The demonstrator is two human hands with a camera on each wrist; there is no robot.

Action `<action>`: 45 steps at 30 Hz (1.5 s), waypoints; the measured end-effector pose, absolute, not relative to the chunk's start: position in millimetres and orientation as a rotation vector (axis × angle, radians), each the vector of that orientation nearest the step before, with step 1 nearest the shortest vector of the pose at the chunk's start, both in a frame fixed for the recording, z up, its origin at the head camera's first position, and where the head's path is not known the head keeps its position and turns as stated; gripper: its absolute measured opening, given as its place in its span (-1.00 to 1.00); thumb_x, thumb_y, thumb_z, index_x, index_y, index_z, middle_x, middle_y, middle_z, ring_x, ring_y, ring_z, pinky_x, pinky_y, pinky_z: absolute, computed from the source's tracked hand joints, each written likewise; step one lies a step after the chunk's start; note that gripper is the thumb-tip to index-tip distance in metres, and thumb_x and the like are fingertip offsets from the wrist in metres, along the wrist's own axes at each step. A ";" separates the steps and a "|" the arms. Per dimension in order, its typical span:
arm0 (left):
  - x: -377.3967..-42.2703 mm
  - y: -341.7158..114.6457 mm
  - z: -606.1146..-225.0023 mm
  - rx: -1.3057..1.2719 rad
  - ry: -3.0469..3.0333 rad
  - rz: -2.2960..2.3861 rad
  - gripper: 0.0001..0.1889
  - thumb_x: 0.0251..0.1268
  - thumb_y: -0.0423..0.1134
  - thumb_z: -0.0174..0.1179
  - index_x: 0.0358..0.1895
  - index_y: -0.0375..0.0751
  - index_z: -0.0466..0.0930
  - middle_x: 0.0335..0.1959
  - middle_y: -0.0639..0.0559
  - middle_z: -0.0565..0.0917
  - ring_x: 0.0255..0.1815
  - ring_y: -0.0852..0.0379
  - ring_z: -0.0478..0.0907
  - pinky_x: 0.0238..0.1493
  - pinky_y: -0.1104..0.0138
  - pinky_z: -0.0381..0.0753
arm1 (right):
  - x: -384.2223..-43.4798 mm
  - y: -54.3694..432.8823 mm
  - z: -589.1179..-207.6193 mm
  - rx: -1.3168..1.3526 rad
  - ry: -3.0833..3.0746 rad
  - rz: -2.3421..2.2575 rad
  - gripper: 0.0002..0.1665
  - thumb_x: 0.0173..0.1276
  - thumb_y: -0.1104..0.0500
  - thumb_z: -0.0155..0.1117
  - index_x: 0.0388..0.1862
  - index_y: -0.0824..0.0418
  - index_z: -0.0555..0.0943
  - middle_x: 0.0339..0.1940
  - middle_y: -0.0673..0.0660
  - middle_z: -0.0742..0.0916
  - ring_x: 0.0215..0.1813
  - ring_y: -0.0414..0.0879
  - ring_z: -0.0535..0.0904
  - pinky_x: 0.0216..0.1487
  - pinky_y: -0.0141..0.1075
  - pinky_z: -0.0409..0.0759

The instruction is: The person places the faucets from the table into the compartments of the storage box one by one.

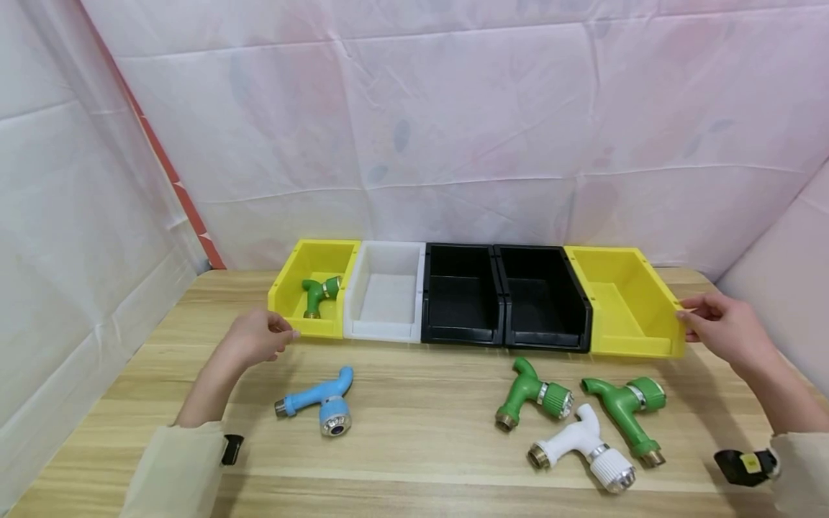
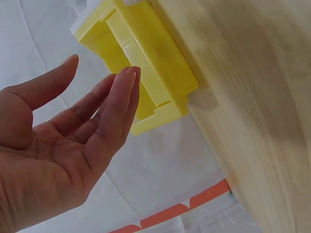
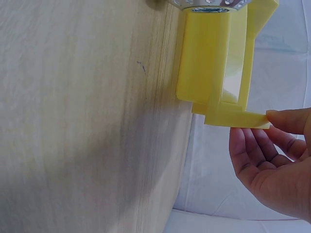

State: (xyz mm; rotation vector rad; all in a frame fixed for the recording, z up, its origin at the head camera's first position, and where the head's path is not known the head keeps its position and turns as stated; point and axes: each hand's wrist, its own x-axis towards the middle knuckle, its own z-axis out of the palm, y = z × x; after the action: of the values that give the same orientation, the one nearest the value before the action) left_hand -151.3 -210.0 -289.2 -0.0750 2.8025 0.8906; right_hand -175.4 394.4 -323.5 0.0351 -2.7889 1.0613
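Sharing one table (image 1: 414, 446): five bins (image 1: 637, 347), five taps (image 1: 317, 394).

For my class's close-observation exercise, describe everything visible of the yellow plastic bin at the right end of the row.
The yellow, open-topped, plastic-looking bin has side walls sloping to a low front lip; nothing shows inside. It stands upright on the wood-grain table, its left side apparently against a black plastic bin. The person's right hand pinches its right wall near the front.
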 end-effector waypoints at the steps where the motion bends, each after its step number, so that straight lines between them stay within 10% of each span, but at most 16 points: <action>1: -149.5 -209.8 -290.2 -0.070 2.800 0.884 -0.71 0.24 -0.24 0.15 -0.20 -0.50 0.53 -0.39 -0.19 0.57 -0.49 0.06 0.52 -0.42 0.21 0.57 | -175.5 394.4 -323.5 0.034 -2.792 1.060 -0.63 0.38 0.30 -0.02 -0.04 0.66 0.34 -0.49 0.00 0.56 -0.55 -0.27 0.53 -0.52 -0.38 0.57; 45: -114.4 -203.0 -321.3 0.039 2.719 0.697 -0.81 -0.12 -0.43 0.39 -0.40 -0.31 0.57 -0.51 0.00 0.52 -0.45 0.08 0.40 -0.40 0.24 0.43 | -174.9 393.7 -321.5 0.043 -2.791 1.067 -0.64 0.37 0.31 -0.01 -0.06 0.65 0.35 -0.52 0.02 0.56 -0.56 -0.28 0.53 -0.52 -0.39 0.56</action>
State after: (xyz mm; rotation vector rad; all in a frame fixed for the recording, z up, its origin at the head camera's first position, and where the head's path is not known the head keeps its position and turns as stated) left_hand -114.4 -203.0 -321.3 0.0388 2.7194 0.6972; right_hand -174.9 393.7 -321.5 0.0426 -2.7914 1.0672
